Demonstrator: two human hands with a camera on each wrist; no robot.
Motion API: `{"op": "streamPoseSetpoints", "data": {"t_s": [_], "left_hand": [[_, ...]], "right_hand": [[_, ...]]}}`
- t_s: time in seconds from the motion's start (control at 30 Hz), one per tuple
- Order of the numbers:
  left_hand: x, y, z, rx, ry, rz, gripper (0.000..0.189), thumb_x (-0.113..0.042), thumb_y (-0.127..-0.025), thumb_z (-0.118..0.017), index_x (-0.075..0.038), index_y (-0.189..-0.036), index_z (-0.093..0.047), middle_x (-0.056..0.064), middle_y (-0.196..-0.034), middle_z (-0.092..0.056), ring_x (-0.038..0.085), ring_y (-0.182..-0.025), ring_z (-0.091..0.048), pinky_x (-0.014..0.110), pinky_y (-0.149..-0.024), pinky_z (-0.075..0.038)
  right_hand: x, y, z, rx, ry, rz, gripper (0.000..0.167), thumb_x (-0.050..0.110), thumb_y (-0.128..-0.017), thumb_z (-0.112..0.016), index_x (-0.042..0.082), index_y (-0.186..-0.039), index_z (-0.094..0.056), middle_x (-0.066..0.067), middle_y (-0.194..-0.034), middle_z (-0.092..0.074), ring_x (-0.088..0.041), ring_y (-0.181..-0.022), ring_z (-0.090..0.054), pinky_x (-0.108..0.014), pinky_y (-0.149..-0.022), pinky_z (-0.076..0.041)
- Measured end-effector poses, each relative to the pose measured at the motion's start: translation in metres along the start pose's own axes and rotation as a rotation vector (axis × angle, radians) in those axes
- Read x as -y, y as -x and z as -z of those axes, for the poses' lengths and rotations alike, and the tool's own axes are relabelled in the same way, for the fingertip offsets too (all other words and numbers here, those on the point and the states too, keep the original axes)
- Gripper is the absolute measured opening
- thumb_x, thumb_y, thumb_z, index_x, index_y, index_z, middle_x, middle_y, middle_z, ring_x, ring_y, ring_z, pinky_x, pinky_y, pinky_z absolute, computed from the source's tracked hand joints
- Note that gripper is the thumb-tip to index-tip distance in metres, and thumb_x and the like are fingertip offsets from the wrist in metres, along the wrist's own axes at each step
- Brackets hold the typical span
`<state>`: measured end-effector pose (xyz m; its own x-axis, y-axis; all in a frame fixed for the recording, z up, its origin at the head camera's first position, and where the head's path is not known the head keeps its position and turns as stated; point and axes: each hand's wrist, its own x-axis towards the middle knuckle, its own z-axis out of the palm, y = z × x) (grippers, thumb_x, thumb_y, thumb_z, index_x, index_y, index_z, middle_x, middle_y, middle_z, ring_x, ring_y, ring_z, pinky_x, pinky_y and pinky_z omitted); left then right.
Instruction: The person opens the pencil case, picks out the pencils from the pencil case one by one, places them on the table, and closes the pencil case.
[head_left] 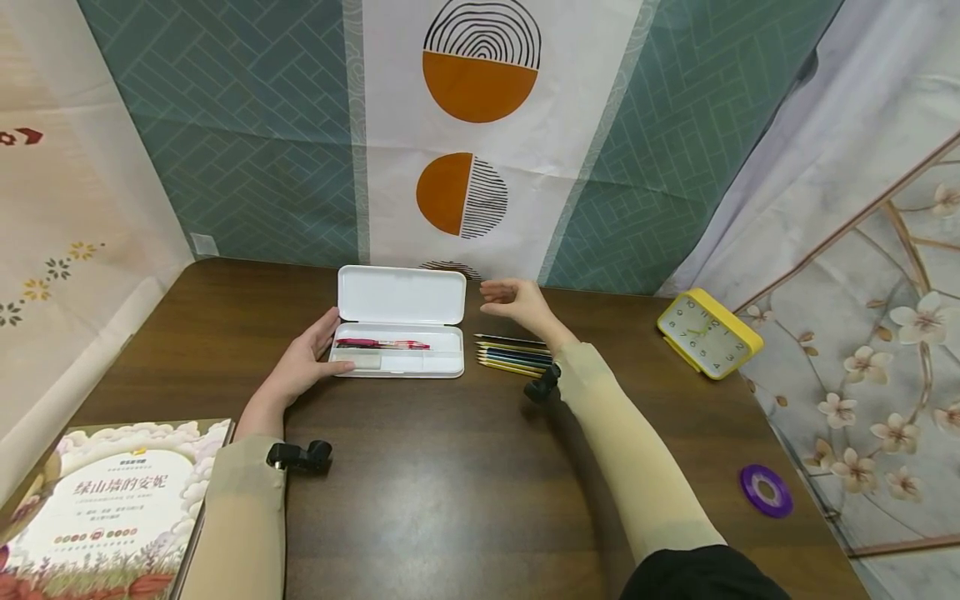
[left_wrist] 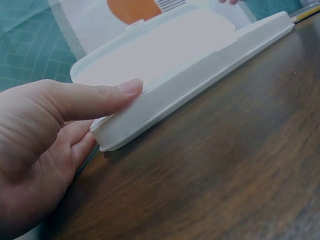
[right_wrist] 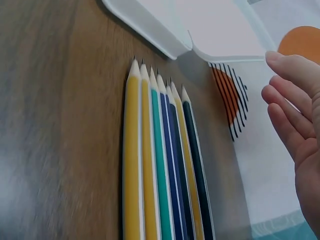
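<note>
A white pencil case (head_left: 450, 363) lies open on the table, its lid (head_left: 402, 293) tipped back. Inside it are a pink-red pen (head_left: 382, 343) and a pale block (head_left: 364, 360), perhaps an eraser. My left hand (head_left: 306, 357) holds the case by its left end; in the left wrist view the thumb (left_wrist: 107, 97) lies against the front wall and the fingers are partly hidden behind the end. Holding nothing, my right hand (head_left: 525, 307) hovers beside the lid's right edge, fingers loosely bent. Below it, several sharpened pencils (right_wrist: 160, 165) lie side by side, tips towards the case.
A yellow clock (head_left: 708, 333) stands at the table's right edge. Nearer on that side lies a purple roll of tape (head_left: 766, 491). A book (head_left: 112, 508) lies at the front left, by the left forearm. A patterned cloth (head_left: 285, 150) hangs behind the table.
</note>
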<state>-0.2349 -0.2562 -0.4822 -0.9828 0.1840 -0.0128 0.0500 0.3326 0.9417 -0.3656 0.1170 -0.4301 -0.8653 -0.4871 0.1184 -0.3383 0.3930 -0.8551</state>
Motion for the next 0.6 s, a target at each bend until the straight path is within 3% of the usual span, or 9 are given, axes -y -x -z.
{"op": "streamPoseSetpoints", "data": {"t_s": [0.3, 0.6], "left_hand": [[-0.004, 0.002, 0.0, 0.004, 0.005, -0.005, 0.103, -0.01, -0.085, -0.076, -0.011, -0.158, -0.004, 0.012, -0.164, -0.009, 0.033, -0.151, -0.013, 0.053, -0.12, -0.017], [-0.003, 0.001, 0.0, 0.0, 0.013, -0.013, 0.103, -0.009, -0.083, -0.077, -0.008, -0.158, -0.007, 0.013, -0.164, -0.011, 0.032, -0.151, -0.014, 0.05, -0.12, -0.017]], "right_hand": [[0.001, -0.022, -0.018, -0.011, -0.056, -0.059, 0.049, 0.009, -0.091, -0.069, -0.001, -0.137, -0.055, -0.019, -0.134, -0.06, -0.032, -0.121, -0.06, -0.039, -0.1, -0.053], [-0.005, -0.035, -0.031, -0.019, -0.057, -0.073, 0.045, 0.008, -0.091, -0.068, -0.005, -0.133, -0.057, -0.023, -0.129, -0.062, -0.034, -0.119, -0.062, -0.038, -0.098, -0.054]]}}
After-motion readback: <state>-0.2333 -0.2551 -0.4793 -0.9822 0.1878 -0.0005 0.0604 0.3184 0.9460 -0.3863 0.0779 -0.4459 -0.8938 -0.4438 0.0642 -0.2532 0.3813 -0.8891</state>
